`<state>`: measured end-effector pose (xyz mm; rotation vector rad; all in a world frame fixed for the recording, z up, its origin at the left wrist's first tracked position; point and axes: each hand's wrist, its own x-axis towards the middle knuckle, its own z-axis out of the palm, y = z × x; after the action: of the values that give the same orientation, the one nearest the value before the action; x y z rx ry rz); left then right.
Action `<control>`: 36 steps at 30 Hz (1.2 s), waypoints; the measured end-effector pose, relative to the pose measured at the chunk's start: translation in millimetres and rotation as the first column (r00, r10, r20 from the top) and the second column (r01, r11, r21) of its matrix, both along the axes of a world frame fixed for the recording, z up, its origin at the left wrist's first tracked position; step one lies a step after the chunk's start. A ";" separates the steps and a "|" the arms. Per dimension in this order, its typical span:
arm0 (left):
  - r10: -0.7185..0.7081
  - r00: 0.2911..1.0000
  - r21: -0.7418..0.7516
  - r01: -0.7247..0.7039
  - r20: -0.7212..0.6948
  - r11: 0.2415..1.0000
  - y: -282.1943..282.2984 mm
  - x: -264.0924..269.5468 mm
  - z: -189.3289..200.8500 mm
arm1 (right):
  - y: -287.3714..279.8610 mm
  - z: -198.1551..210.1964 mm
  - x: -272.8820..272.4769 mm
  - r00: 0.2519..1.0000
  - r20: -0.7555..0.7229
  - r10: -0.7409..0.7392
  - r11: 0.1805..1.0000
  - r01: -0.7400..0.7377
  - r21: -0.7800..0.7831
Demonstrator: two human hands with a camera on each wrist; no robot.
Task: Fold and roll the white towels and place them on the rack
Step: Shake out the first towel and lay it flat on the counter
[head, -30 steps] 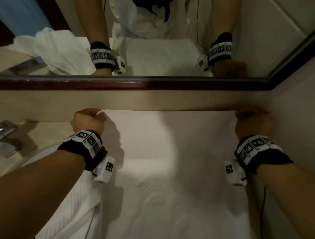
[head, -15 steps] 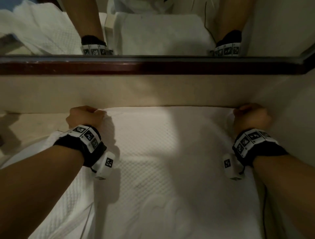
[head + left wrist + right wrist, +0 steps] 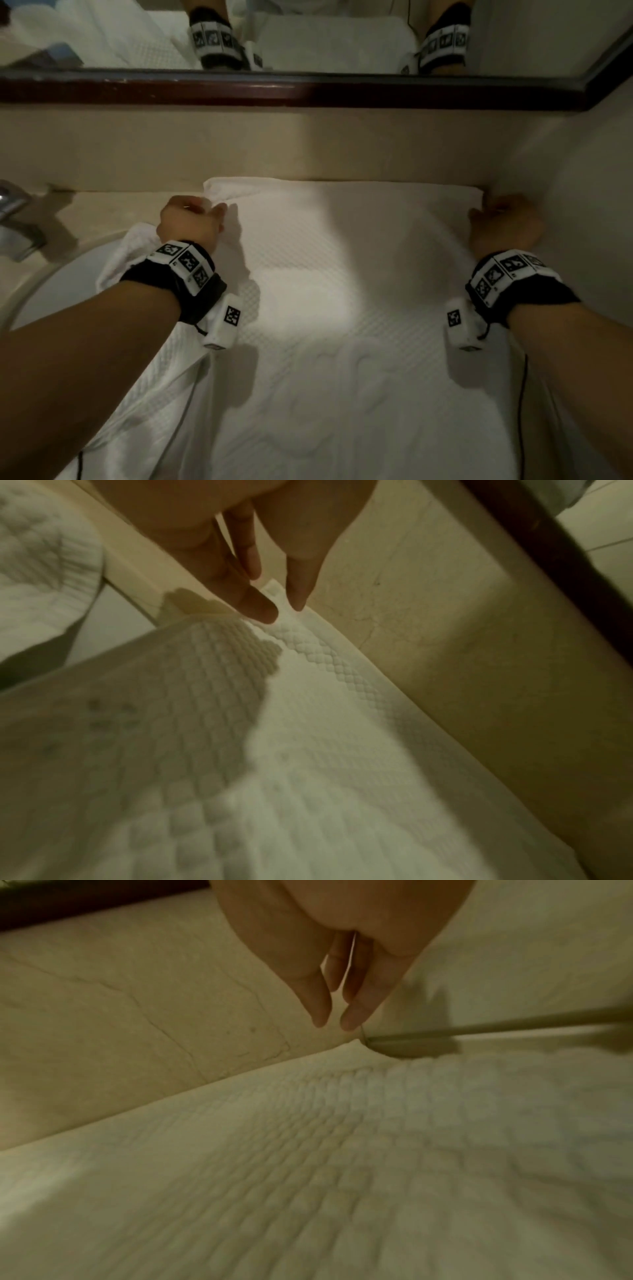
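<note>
Head view shows the white waffle-textured towel (image 3: 342,308) spread flat on the beige stone counter (image 3: 113,209), its far edge against the backsplash below the dark wooden mirror frame (image 3: 308,90). The left hand (image 3: 190,222) and right hand (image 3: 503,222) sit at the two far corners. Wrist views show the fingers (image 3: 260,607) extended and slightly parted, tips at the hem, gripping nothing. A good fold probably needs both corners taken evenly and the edge kept straight and taut.
</note>
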<state>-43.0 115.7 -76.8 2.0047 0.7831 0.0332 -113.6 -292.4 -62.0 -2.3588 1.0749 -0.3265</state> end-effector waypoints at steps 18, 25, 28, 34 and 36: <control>-0.090 0.976 -0.056 0.080 -0.200 0.995 22.6 -207.6 -8.4 | 64.6 -0.9 -208.3 0.974 0.063 -0.217 0.958 0.200 0.206; -0.104 0.972 -0.103 0.084 -0.210 0.991 30.3 -266.5 -3.7 | 82.7 -4.6 -287.2 0.964 0.048 -0.261 0.933 0.239 0.269; -0.123 0.964 -0.150 0.089 -0.237 0.985 32.9 -293.5 -5.2 | 90.2 -7.2 -322.9 0.959 0.028 -0.283 0.915 0.261 0.307; -0.110 0.951 -0.114 0.080 -0.290 0.990 37.5 -337.9 -8.9 | 99.6 -9.7 -375.6 0.938 0.012 -0.346 0.882 0.321 0.346; -0.104 0.948 -0.121 0.070 -0.302 0.990 39.8 -348.1 -8.9 | 101.2 -12.0 -384.8 0.940 0.009 -0.342 0.875 0.315 0.369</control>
<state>-391.1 155.5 -85.7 1.9617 0.8699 -0.3749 -498.4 -191.3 -74.0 -1.8227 1.3727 -0.3027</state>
